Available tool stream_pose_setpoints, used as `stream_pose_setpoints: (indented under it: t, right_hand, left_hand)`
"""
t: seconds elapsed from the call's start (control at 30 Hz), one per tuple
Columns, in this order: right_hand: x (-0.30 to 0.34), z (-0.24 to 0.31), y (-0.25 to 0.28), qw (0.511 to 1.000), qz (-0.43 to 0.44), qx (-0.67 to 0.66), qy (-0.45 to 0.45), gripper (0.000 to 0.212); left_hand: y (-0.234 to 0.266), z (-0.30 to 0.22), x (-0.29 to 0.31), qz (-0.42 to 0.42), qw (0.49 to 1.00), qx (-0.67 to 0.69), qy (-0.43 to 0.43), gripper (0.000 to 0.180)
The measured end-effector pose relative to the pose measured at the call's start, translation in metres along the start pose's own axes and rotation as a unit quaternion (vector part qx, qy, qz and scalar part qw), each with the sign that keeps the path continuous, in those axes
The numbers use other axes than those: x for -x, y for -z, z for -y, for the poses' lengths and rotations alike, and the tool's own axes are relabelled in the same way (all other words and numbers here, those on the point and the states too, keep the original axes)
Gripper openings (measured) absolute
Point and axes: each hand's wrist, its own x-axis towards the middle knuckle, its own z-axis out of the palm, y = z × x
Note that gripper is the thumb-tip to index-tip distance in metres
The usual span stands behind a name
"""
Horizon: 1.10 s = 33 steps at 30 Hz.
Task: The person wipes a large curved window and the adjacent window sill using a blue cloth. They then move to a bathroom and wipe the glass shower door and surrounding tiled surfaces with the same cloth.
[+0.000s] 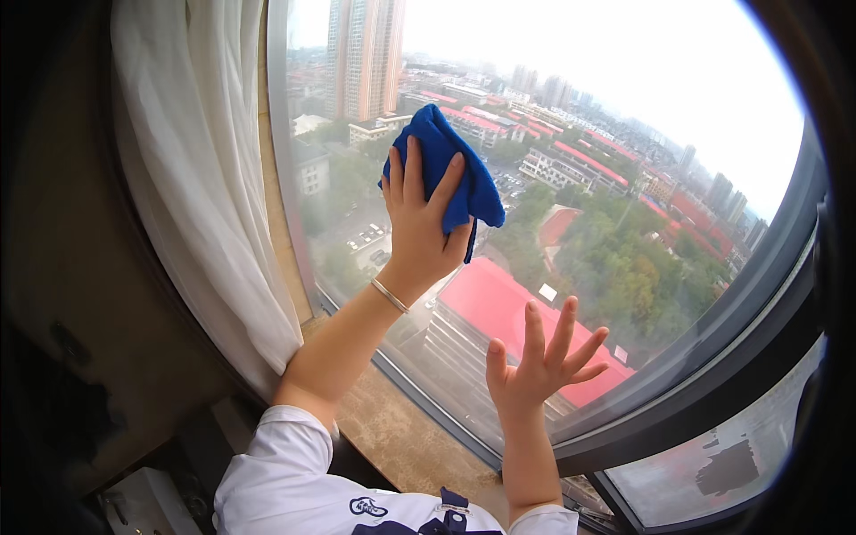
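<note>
My left hand [423, 218] presses a folded blue cloth [446, 165] against the large window pane [357, 201]. Its fingers lie spread over the cloth, and the thumb is at the cloth's lower edge. A thin bangle [390, 296] circles that wrist. My right hand [538, 370] is raised lower down and to the right, fingers spread and nothing in it. Whether its fingertips touch the glass I cannot tell. The pane looks hazy in places, with buildings and trees visible far below outside.
A white curtain [201, 178] hangs along the left side of the window. Below the pane runs a tan stone sill [401, 428]. A dark window frame [687, 388] curves across the right, with another pane [713, 464] beneath it. A pale box-like thing [152, 501] stands at lower left.
</note>
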Motion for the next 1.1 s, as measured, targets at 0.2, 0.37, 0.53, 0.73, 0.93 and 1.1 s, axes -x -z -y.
stream_pose_setpoints:
  t: [0.2,0.37,0.53,0.73,0.93,1.1]
  right_hand:
    - [-0.013,0.031,-0.038,0.997,-0.061,-0.048,-0.021,0.056]
    - [-0.013,0.076,-0.056,0.989,-0.043,-0.142,-0.002,0.049]
    - [-0.029,0.130,-0.076,0.977,-0.006,-0.212,0.029,0.042]
    - [-0.038,0.165,-0.092,0.949,-0.001,-0.311,0.049,0.037]
    - [-0.051,0.183,-0.098,0.949,-0.011,-0.302,0.087,0.040]
    - [-0.067,0.194,-0.102,0.948,0.004,-0.310,0.067,0.037]
  left_hand:
    - [-0.002,0.008,0.025,0.091,0.965,-0.017,-0.245,0.061]
    - [0.017,0.079,0.006,0.095,0.972,-0.029,-0.214,0.052]
    - [0.033,0.160,-0.018,0.056,0.990,-0.042,-0.119,0.056]
    - [0.040,0.157,0.025,0.129,0.983,-0.016,-0.126,0.056]
    - [0.033,0.166,0.023,0.115,0.942,-0.017,-0.316,0.042]
    - [0.051,0.215,-0.074,0.053,0.987,-0.032,-0.146,0.057]
